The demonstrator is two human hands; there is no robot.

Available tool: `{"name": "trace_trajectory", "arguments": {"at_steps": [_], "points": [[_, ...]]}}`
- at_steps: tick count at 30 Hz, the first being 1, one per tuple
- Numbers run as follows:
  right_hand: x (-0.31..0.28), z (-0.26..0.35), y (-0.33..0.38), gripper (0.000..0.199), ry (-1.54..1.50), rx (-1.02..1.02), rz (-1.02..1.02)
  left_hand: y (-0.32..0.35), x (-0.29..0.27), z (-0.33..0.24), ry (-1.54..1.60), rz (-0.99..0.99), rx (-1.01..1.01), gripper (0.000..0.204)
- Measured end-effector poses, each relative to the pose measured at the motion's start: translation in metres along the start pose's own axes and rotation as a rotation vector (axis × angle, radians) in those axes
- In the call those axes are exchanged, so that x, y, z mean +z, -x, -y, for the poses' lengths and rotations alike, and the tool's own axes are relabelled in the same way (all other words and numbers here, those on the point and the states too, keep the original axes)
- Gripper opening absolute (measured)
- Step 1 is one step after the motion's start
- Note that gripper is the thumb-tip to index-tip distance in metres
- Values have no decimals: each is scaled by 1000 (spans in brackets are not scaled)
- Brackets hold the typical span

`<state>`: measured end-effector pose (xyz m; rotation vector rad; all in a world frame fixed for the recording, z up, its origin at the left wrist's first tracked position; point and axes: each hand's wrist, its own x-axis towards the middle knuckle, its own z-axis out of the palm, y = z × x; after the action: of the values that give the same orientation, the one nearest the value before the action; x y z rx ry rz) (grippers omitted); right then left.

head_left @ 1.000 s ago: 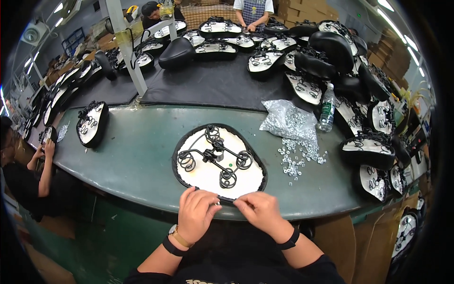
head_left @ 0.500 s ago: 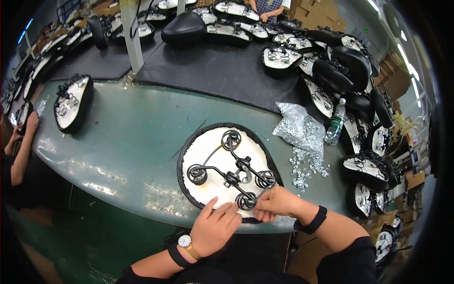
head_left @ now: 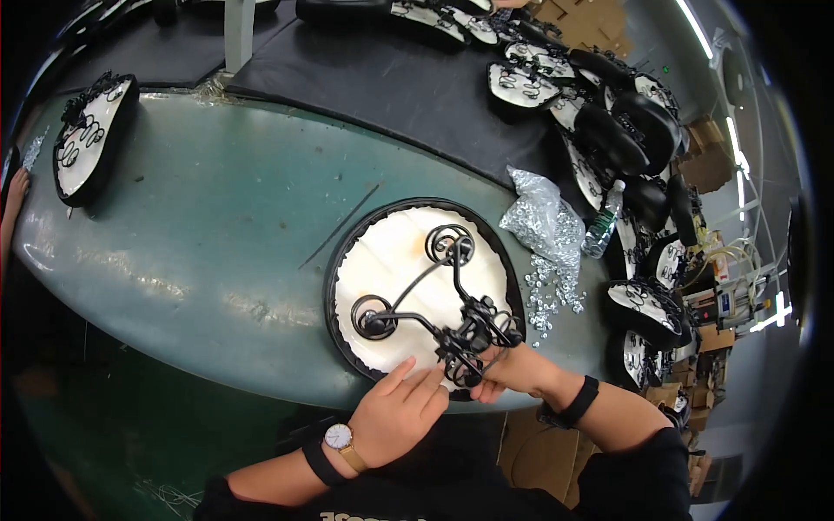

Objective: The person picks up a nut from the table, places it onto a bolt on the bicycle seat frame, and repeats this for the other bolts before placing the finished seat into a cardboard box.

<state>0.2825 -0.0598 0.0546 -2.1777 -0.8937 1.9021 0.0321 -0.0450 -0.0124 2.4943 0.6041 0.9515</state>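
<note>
An upturned bicycle saddle [head_left: 391,278] with a cream underside and black rim lies in front of me. On it sits a black wire spring frame [head_left: 413,319]; two of its coils rest at the far and left parts of the underside. The clamp part [head_left: 473,326] and near coils bunch at the near right edge, seemingly tilted. My right hand [head_left: 517,369] is closed around the frame's near right end, its fingertips partly hidden by the coils. My left hand [head_left: 401,415] lies with fingers stretched over the saddle's near rim, fingertips beside the near coil.
Right of the saddle, a clear plastic bag of nuts [head_left: 543,217] spills loose nuts [head_left: 552,295] onto the green table [head_left: 217,200]. A bottle [head_left: 604,221] stands beside it. Piled saddles [head_left: 643,304] line the right; another saddle [head_left: 94,139] lies far left. A person's arm [head_left: 15,195] shows at the left edge.
The frame's clamp part has shifted toward the near right edge, and the frame looks more tilted. Both hands stay at about the same place on the saddle. The whole view has shifted.
</note>
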Motion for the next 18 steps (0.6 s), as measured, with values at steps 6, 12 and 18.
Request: {"name": "trace_trajectory", "arguments": {"at_steps": [6, 12, 18], "points": [[7, -11, 6, 32, -39, -301, -184, -2, -19, -12, 284, -217, -119, 17], [52, -51, 33, 14, 113, -939, -520, 24, -27, -44, 1349, -79, -824, 23], [82, -58, 49, 20, 377, -1404, -498, 42, -6, -55, 1538, 102, -947, 23]]}}
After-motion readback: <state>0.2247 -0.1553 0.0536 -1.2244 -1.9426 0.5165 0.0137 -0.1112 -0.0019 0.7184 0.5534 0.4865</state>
